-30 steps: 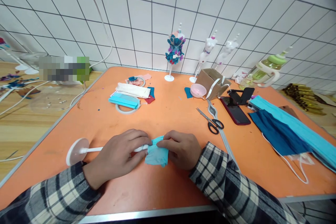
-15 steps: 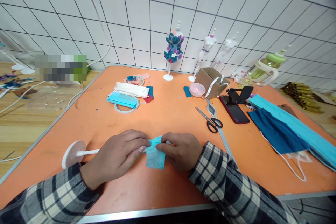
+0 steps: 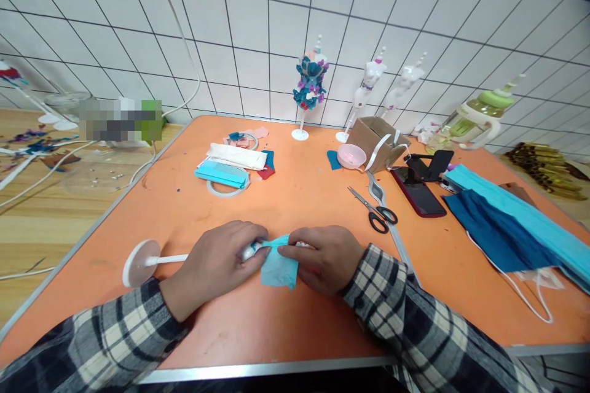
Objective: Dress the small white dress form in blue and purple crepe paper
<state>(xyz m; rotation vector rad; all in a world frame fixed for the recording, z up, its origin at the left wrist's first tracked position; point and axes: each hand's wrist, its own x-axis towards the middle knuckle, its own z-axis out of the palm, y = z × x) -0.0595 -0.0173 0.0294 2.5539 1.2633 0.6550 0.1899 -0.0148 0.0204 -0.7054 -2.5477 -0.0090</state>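
Observation:
A small white mannequin lies on its side, its round base (image 3: 137, 264) at the left and its torso mostly hidden by my hands. My left hand (image 3: 219, 261) is closed around the torso, with thumb and forefinger at the left end of a light blue fabric piece (image 3: 279, 269). The top edge of this thin fabric runs along the mannequin, and its square lower part hangs down. My right hand (image 3: 327, 256) pinches the fabric's upper right side. The mannequin's top end is hidden behind my right fingers.
Black-handled scissors (image 3: 375, 212) lie beyond my right hand, near a phone (image 3: 418, 192). Blue fabric pieces (image 3: 502, 230) cover the right side. A cardboard box (image 3: 380, 141), a pink bowl (image 3: 351, 156) and a decorated mannequin (image 3: 311, 83) stand at the back. Folded fabrics (image 3: 221, 174) lie back left.
My left thumb and fingers have shifted, baring a bit of the white torso. The fabric's top edge is drawn narrower between my hands. The whole view has shifted slightly.

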